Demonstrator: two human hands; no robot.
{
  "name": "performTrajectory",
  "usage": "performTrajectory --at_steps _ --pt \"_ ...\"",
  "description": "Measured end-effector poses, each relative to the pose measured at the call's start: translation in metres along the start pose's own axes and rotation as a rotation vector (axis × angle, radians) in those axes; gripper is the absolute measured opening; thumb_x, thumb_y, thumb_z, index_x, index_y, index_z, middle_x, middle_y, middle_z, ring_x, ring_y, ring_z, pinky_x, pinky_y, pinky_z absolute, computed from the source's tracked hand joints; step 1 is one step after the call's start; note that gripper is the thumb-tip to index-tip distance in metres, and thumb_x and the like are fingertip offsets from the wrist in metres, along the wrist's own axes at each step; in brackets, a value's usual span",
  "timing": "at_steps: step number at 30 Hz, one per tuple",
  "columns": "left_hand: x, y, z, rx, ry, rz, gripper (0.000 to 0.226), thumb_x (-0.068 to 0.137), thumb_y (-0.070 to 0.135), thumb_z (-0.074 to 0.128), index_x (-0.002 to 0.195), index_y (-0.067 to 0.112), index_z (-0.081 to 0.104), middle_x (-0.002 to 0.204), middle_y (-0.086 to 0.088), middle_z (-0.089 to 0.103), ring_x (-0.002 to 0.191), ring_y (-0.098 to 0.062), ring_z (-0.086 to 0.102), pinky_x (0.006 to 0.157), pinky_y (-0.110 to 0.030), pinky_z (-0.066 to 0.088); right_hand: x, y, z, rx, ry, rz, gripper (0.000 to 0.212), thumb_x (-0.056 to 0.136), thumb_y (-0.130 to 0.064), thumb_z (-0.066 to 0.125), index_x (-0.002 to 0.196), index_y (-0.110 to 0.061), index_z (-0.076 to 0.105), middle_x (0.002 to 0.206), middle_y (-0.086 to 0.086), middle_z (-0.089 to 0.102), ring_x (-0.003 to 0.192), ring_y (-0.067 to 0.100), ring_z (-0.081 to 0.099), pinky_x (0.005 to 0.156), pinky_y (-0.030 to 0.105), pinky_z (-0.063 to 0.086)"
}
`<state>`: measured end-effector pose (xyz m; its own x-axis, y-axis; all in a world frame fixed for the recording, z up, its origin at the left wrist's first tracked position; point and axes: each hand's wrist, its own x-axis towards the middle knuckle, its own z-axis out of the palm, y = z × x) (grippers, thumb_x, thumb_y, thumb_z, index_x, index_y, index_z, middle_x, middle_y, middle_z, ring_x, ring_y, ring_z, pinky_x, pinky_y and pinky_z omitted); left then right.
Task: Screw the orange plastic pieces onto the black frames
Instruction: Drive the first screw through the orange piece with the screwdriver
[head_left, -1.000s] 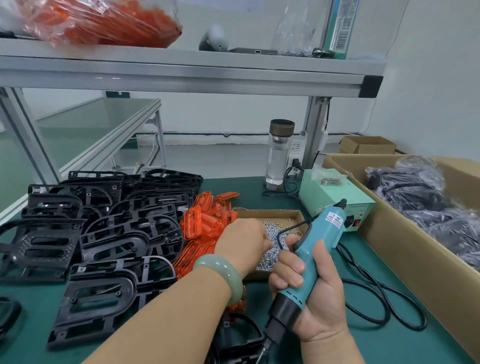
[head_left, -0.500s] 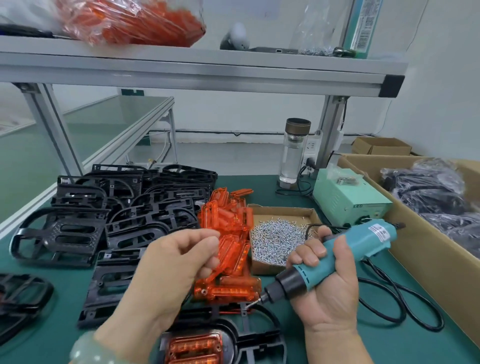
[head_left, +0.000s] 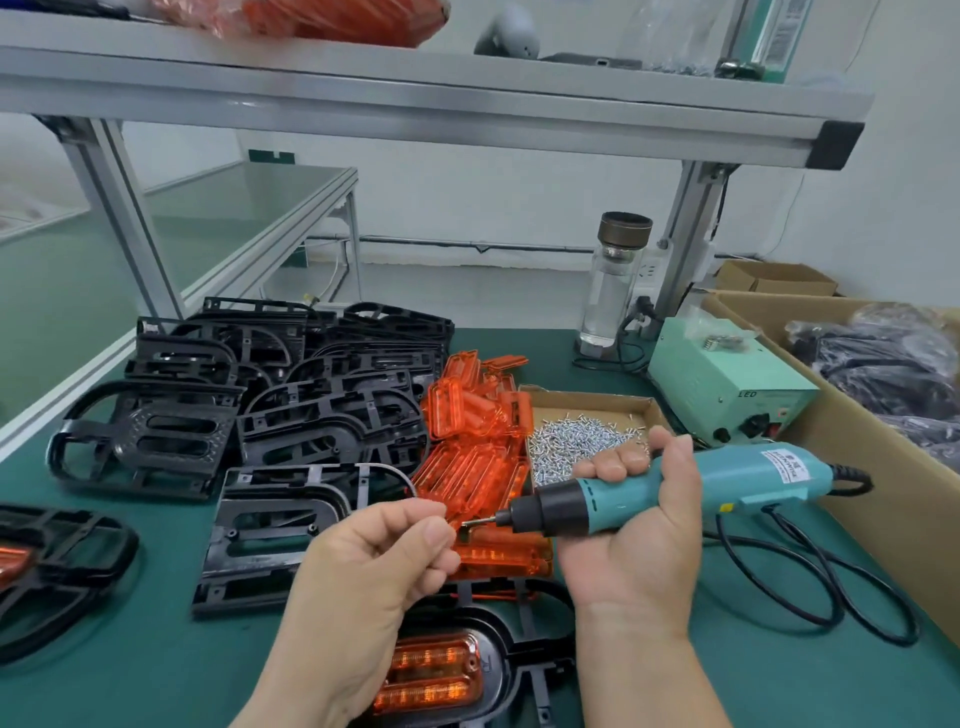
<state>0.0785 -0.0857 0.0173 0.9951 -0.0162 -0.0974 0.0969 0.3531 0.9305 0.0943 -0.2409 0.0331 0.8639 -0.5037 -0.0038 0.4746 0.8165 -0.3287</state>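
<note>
- Left hand (head_left: 384, 566) pinches what looks like a screw (head_left: 466, 523) at the bit tip.
- Right hand (head_left: 639, 525) grips the screwdriver (head_left: 727, 478), which lies level, bit pointing left.
- Just below both hands, an orange piece (head_left: 431, 670) sits in a black frame (head_left: 511, 675), its long axis left-right.
- Beyond the hands lie bare frames (head_left: 291, 395) and loose orange pieces (head_left: 478, 415); most work likely remains.

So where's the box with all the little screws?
In the head view the screw box sits right of the orange pieces and left of the green power unit, just behind the right hand holding the screwdriver.
</note>
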Motion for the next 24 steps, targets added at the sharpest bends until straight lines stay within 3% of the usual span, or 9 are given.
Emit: performTrajectory --at_steps 5,9,19,24 --pt "-0.0006 0.0008 0.0031 -0.014 -0.067 -0.037 0.017 0.068 0.025 0.064 0.077 0.017 0.076 0.067 -0.008 0.068 0.054 -0.012 0.061 0.046 -0.016 0.049 0.0005 0.0028 -0.0029 0.004 0.001 0.005 0.016 0.079 -0.033 0.064 0.086 -0.023 0.055 0.061 -0.01 0.048 0.049 0.006 0.047 0.056 0.02 0.047" --pt "-0.001 -0.0021 0.0007 -0.074 -0.083 -0.125 0.019 0.071 0.02 0.062 0.077 0.006 0.074 0.068 -0.013 0.068 0.053 -0.012 0.061 0.044 -0.016 0.049 0.0013 -0.0005 -0.0035 -0.007 -0.018 -0.011 0.016 0.08 -0.036 0.062 0.085 -0.023 0.054 0.062 -0.01 0.046 0.05 0.005 0.046 0.056 0.02 0.047" --pt "-0.001 -0.0033 0.002 -0.122 -0.195 -0.232 0.026 0.072 0.016 0.06 0.092 -0.001 0.065 0.066 -0.011 0.065 0.051 -0.011 0.06 0.042 -0.014 0.048 -0.0003 -0.0032 -0.0036 -0.02 -0.038 -0.017 0.02 0.079 -0.037 0.062 0.088 -0.023 0.052 0.062 -0.01 0.046 0.05 0.005 0.046 0.056 0.02 0.044" --pt "-0.0017 -0.0042 0.0029 -0.125 -0.235 -0.222 0.017 0.072 0.016 0.061 0.078 0.005 0.072 0.065 -0.012 0.064 0.051 -0.013 0.06 0.042 -0.015 0.048 -0.002 -0.0044 -0.0045 -0.039 -0.06 -0.021 0.019 0.081 -0.038 0.06 0.089 -0.023 0.054 0.062 -0.011 0.046 0.049 0.005 0.046 0.055 0.02 0.046"
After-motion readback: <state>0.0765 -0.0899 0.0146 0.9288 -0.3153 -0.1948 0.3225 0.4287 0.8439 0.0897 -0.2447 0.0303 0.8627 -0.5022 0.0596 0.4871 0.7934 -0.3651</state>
